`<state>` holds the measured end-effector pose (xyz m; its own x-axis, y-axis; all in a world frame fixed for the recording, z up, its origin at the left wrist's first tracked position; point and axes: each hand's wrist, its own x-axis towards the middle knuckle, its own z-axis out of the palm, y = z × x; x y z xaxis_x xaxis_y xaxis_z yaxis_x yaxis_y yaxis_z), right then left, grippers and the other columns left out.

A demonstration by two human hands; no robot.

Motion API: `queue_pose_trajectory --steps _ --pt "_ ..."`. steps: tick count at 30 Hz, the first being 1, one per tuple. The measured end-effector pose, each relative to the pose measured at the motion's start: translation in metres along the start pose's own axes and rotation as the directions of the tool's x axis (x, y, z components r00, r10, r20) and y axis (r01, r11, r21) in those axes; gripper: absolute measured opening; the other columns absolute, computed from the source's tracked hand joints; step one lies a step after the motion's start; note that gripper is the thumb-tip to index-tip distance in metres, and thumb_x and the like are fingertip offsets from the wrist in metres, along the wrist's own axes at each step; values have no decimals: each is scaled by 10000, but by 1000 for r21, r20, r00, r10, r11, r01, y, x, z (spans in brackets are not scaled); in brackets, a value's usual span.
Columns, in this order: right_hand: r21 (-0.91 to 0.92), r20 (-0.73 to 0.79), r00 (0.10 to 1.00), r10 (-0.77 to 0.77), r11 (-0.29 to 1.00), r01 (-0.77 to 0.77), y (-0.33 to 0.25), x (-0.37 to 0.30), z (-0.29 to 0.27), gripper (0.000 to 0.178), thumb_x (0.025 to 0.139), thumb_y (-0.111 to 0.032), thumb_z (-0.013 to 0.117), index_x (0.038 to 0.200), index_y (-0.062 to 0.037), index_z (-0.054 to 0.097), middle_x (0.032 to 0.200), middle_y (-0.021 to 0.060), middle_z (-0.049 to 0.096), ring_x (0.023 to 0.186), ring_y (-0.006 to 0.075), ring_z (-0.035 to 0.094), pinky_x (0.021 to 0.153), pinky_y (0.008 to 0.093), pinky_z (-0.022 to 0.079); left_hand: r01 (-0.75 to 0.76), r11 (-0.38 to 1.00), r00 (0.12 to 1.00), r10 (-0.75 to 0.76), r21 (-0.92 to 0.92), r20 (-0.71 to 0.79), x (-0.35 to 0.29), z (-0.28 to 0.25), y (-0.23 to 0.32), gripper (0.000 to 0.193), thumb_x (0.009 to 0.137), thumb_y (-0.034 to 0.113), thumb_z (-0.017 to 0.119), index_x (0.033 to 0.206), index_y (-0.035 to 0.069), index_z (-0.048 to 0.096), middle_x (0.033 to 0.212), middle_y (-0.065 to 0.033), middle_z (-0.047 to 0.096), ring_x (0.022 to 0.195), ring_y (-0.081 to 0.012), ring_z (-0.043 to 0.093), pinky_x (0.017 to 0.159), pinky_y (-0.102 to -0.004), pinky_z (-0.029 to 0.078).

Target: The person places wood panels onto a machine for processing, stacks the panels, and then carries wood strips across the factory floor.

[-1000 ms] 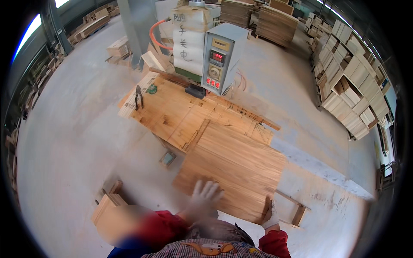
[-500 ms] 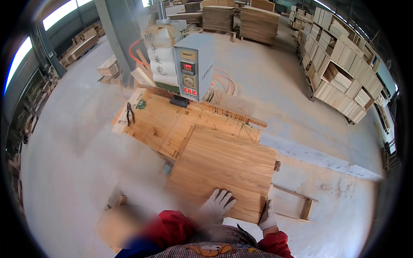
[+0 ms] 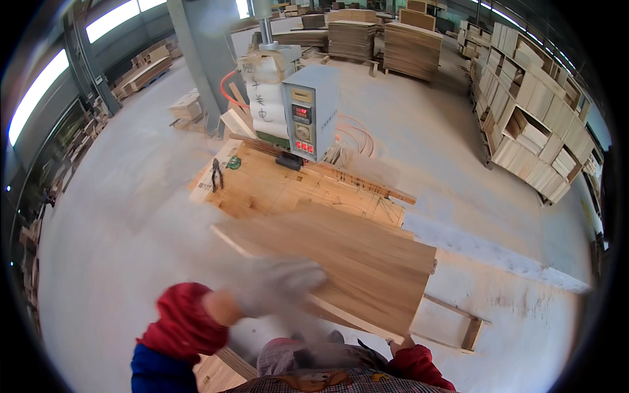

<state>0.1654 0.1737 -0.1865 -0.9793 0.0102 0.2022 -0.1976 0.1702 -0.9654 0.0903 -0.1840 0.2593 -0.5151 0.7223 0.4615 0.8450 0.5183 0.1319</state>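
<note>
A rectangular wooden panel [image 3: 354, 268] with streaked grain lies at a slant over the front of the wooden workbench [image 3: 262, 190], its pale near edge facing me. My left hand [image 3: 278, 281], in a light glove, is at the panel's near left edge; motion smears its fingers, so whether it touches or grips cannot be told. At the near right corner, my right hand [image 3: 401, 343] holds the panel, its fingers mostly hidden by the wood. Beyond the panel stands a grey control box [image 3: 313, 114] with a red display and red lit switches.
Pliers [image 3: 217, 175] and a green ring-shaped item [image 3: 234, 162] lie on the bench's left. A wooden frame [image 3: 470, 334] is low at right. More boards [image 3: 226, 373] sit near my left side. A loaded wood rack [image 3: 531, 121] stands right; panel stacks [image 3: 411, 49] stand behind.
The panel has turned clockwise, its left corner swinging left and away from me. My left hand has come off the panel's top face and moved left. The whole view has shifted slightly.
</note>
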Motion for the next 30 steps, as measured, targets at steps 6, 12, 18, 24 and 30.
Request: queue_pose_trajectory --steps 6,12,18,24,30 --pt "566 -259 582 771 609 -555 -108 78 46 320 820 -232 632 1097 -119 519 985 0 558 922 131 499 791 295 421 643 303 345 -935 -703 -88 -119 -127 2 161 792 122 567 921 27 549 812 -39 577 774 -111 544 669 -236 447" --pt "-248 1 929 370 900 -359 -166 102 51 868 726 -335 699 1392 -108 190 1310 211 319 1182 319 342 943 412 345 639 420 98 -875 -644 -474 -229 -154 41 212 823 263 614 899 75 550 748 48 503 662 -33 417 548 -189 314" --pt "-875 305 924 230 451 176 -193 122 56 1026 564 -584 705 1379 -141 267 1406 292 138 1284 514 85 1038 559 144 846 56 -173 -912 -531 -372 -280 -72 66 118 838 173 603 858 58 579 713 68 489 621 -22 408 520 -186 338" --pt "-874 326 924 200 436 215 -194 146 97 1013 559 -585 702 1371 -147 285 1414 275 136 1267 528 110 1023 572 167 912 -393 -329 -875 122 -354 -336 6 68 242 741 261 637 764 27 578 672 -194 570 573 -323 565 534 -415 418" --pt "-876 304 939 159 435 210 -198 171 150 1006 551 -559 722 1361 -136 303 1410 270 155 1262 524 126 1017 567 181 901 -415 -391 -904 130 -172 -431 84 54 237 751 282 616 766 48 580 721 -188 600 692 -374 583 606 -458 435"
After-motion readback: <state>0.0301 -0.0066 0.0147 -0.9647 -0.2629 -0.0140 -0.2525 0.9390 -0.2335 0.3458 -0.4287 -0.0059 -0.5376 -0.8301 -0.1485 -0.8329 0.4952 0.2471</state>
